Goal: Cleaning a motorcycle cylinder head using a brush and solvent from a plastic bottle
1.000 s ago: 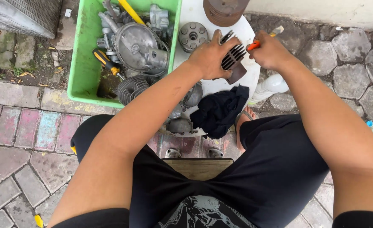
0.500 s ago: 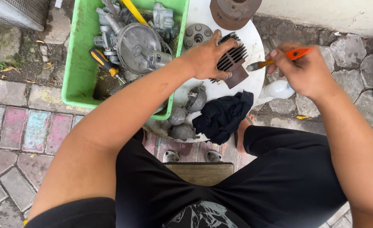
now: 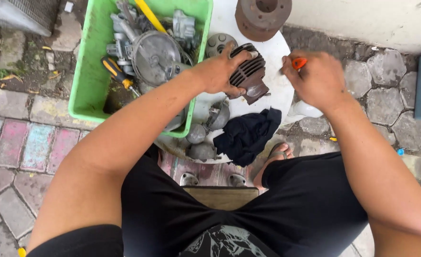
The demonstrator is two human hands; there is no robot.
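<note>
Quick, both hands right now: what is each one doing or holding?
Left hand: closed on the dark finned engine cylinder, over the white tray.
Right hand: closed around an orange-handled tool; its tip is hidden.

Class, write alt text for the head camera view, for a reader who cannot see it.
A seated person's left hand grips a finned engine cylinder over a white round table, while the right hand holds an orange-handled tool. A green crate of metal engine parts sits left; a dark rag lies nearer.
</note>
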